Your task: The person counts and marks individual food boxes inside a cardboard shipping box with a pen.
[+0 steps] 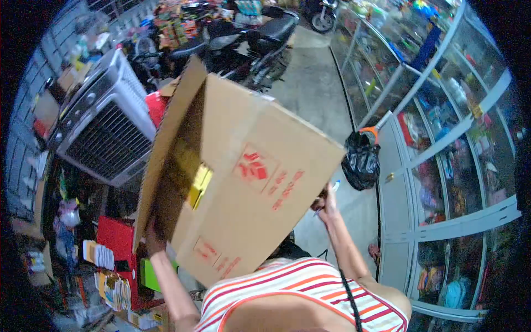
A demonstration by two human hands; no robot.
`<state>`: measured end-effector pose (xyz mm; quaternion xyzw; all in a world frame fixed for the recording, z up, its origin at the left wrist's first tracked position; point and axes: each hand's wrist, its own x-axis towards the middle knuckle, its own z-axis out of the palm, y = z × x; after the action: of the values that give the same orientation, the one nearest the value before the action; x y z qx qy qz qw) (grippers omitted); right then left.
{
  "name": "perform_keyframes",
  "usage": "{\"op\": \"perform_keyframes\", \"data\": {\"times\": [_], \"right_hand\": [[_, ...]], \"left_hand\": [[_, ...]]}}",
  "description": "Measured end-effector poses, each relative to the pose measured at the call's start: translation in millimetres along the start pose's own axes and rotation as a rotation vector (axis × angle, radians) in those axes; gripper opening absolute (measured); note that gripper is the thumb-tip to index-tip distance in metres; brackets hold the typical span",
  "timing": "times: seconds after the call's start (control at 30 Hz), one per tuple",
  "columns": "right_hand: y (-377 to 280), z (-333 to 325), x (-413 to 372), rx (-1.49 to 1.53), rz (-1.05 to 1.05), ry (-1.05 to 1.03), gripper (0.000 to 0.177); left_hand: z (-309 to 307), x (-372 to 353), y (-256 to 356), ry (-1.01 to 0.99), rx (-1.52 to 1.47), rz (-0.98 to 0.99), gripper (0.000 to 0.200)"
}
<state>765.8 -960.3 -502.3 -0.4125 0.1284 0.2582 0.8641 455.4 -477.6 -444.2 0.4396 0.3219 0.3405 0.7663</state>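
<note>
A large brown cardboard box (260,166) with red print is tilted in front of my chest, its open end toward the left. Inside the opening, a yellow item (200,185) shows. My left hand (155,235) grips the box at the lower part of its open end, by the flap, with the fingers in shadow. On the other side, my right hand (327,205) holds the box near its lower right edge, the fingertips partly hidden. A small white and blue thing shows beside that hand.
Glass-doored cabinets (442,144) full of goods line the right side. A black plastic bag (361,160) sits on the floor beside them. Left of the box stands a grey air cooler (108,122), with stacked envelopes (113,288) below. Motorcycles (243,41) are parked ahead.
</note>
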Motion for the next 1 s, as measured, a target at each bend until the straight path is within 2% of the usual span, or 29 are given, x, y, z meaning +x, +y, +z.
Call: {"op": "perform_keyframes", "data": {"times": [0.03,0.07,0.1,0.13,0.2,0.27,0.33,0.4,0.47,0.5,0.6,0.63,0.67,0.7,0.73,0.8,0.87,0.9,0.93,1.0], "right_hand": [[-22.8,-19.1,-0.1,-0.011,0.013,0.071,0.049],[-37.4,-55.1,13.6,0.058,0.01,0.038,0.05],[-59.3,-63.0,11.2,0.035,-0.04,0.128,0.052],[-86.7,-62.7,4.4,0.008,-0.09,0.215,0.053],[-125.0,-86.1,2.2,-0.059,-0.091,0.233,0.055],[-153.2,-80.5,6.5,0.181,-0.164,0.381,0.057],[-167.0,-116.7,26.9,0.121,-0.258,0.199,0.066],[-182.9,-138.3,53.6,0.181,-0.31,0.226,0.071],[-209.5,-139.6,83.5,0.21,-0.345,0.242,0.074],[-222.2,-137.8,100.8,0.241,-0.375,0.257,0.076],[-260.0,-156.2,166.1,0.195,-0.382,0.284,0.075],[-270.0,-174.4,196.5,0.208,-0.441,0.259,0.069],[-302.7,-161.7,220.0,0.184,-0.491,0.243,0.069],[-322.5,-144.5,232.7,0.151,-0.493,0.35,0.065],[-337.2,-140.0,242.8,0.123,-0.474,0.467,0.061],[-360.8,-156.2,281.5,0.137,-0.465,0.502,0.054],[-376.9,-167.5,326.3,0.199,-0.454,0.504,0.051],[-348.8,-129.7,230.7,0.232,-0.511,0.486,0.049],[-349.1,-135.4,222.5,0.241,-0.544,0.493,0.049],[-342.6,-167.8,235.1,0.224,-0.572,0.366,0.045]], "left_hand": [[24.9,24.1,-23.5,-0.082,-0.073,-0.051,0.055],[102.8,11.6,-18.4,-0.133,0.039,0.02,0.055],[187.4,-6.2,-15.1,-0.182,0.148,0.09,0.054],[227.8,4.9,-24.7,-0.163,0.134,0.016,0.053],[294.9,22.1,-43.7,-0.139,0.113,-0.074,0.053],[345.7,32.0,-57.5,-0.352,0.108,-0.014,0.05],[399.3,45.7,-74.3,-0.317,0.122,-0.085,0.049],[434.1,77.7,-96.7,-0.295,0.122,-0.142,0.047],[446.0,143.9,-148.7,-0.505,0.117,-0.073,0.045],[450.3,180.3,-181.7,-0.442,0.083,-0.093,0.047],[529.1,212.1,-207.6,-0.464,0.045,-0.112,0.05],[552.2,230.2,-217.6,-0.486,0.02,-0.117,0.05],[583.5,254.1,-226.9,-0.489,0.041,-0.059,0.051],[611.2,271.1,-241.9,-0.478,0.088,-0.025,0.051],[635.1,285.9,-259.2,-0.482,0.081,-0.05,0.051],[688.7,313.1,-264.7,-0.551,0.061,-0.174,0.052],[744.2,327.3,-271.9,-0.515,0.111,-0.141,0.053],[681.3,271.3,-217.7,-0.56,0.062,-0.13,0.053],[690.3,266.5,-210.7,-0.618,0.04,-0.128,0.053],[686.5,305.8,-236.6,-0.631,0.052,-0.098,0.052]]}}
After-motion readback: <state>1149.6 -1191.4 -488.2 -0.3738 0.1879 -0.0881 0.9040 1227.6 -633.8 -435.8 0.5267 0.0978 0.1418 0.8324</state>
